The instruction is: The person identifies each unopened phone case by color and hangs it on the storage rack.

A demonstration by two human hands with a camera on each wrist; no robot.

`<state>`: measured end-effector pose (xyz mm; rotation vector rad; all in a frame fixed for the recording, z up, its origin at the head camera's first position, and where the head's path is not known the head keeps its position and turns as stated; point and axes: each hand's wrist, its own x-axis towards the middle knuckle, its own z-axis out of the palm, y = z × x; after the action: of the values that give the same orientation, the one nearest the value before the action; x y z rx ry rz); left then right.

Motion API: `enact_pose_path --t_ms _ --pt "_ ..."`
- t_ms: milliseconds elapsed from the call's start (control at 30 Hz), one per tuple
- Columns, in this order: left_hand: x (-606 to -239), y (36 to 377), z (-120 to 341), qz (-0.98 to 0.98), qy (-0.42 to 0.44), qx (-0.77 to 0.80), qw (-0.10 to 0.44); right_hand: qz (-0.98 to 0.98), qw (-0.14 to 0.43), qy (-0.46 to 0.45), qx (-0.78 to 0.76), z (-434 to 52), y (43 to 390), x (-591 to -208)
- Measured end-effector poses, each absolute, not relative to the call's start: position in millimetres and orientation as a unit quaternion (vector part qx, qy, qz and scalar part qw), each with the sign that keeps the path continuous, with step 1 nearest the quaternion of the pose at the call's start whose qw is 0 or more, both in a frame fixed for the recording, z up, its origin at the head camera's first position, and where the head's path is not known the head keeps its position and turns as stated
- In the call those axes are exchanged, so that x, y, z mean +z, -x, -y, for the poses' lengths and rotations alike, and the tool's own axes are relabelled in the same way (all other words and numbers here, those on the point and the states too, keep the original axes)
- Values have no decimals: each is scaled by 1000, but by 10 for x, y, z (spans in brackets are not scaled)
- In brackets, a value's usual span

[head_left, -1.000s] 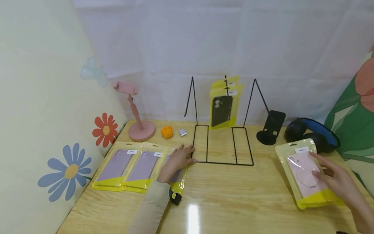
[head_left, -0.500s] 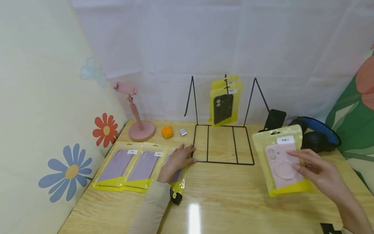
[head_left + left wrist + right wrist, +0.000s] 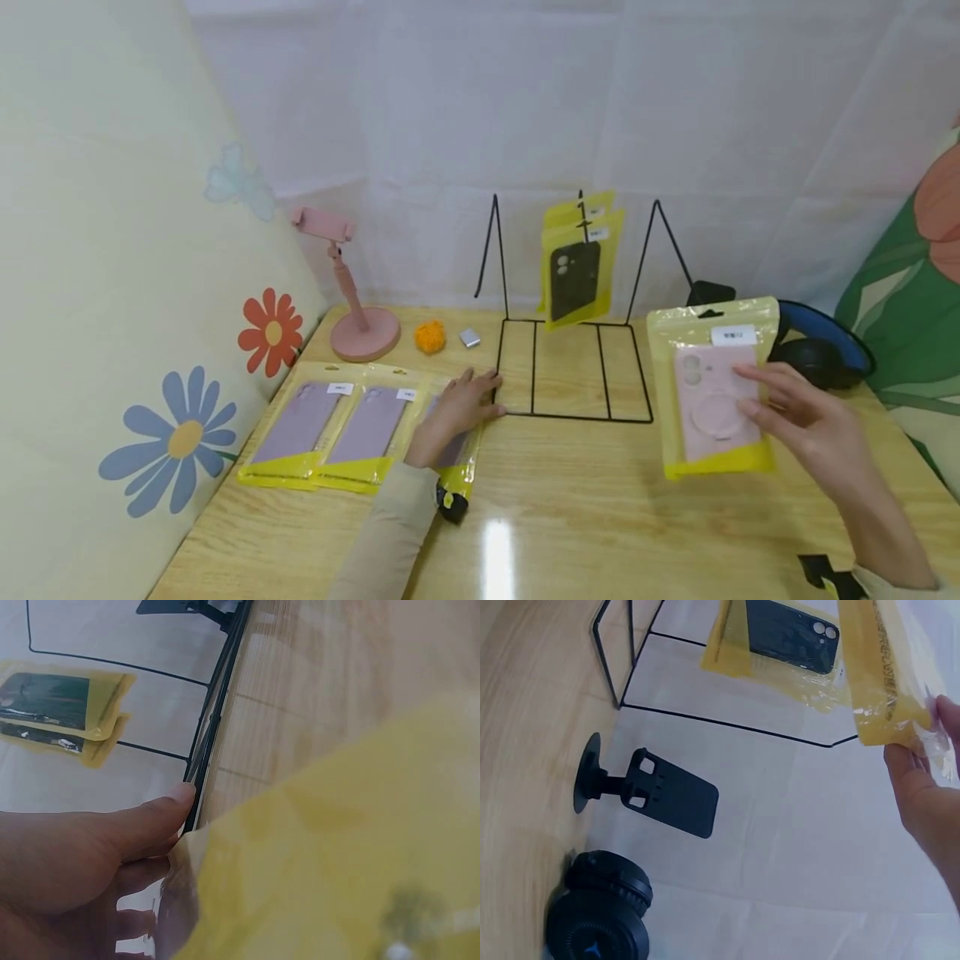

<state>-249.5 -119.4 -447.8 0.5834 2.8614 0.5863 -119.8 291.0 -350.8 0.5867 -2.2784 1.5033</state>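
**Pink case held up in the right hand, left hand flat by the wire rack**

The right hand (image 3: 806,417) holds a yellow packet with a pink phone case (image 3: 714,390) lifted off the wooden table (image 3: 570,508), upright and facing the person, just right of the black wire rack (image 3: 572,367). The fingers lie across the packet's front on its right half; the thumb is hidden behind it, so the packet is pinched between them. In the right wrist view the packet's edge (image 3: 881,671) shows above the fingers (image 3: 919,776).

The left hand (image 3: 453,410) is well apart from that packet, across the rack. It rests palm down with relaxed, nearly straight fingers on the rightmost of three purple-case packets (image 3: 330,425) lying side by side on the table, fingertips at the rack's front left corner. The left wrist view shows the thumb (image 3: 154,817) touching the rack's wire base.

On the rack hangs a yellow packet with a black case (image 3: 573,271). Behind the held packet stand a black phone holder (image 3: 656,787) and dark headphones (image 3: 821,350). Toward the back left are a pink phone stand (image 3: 352,292), an orange ball (image 3: 430,337) and a small grey block (image 3: 469,337).
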Motion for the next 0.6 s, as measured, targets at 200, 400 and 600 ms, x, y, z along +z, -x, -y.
enact_pose_path --t_ms 200,400,600 --pt "-4484 2488 1181 -957 -192 201 82 818 164 -179 522 -2908 1284 -3564" --pt "-4481 2481 1179 -957 -195 198 84 818 148 -160 533 -2918 1380 -3614" --pt "-4484 2483 1183 -958 -193 197 83 780 123 -133 600 -2918 1591 -3684"
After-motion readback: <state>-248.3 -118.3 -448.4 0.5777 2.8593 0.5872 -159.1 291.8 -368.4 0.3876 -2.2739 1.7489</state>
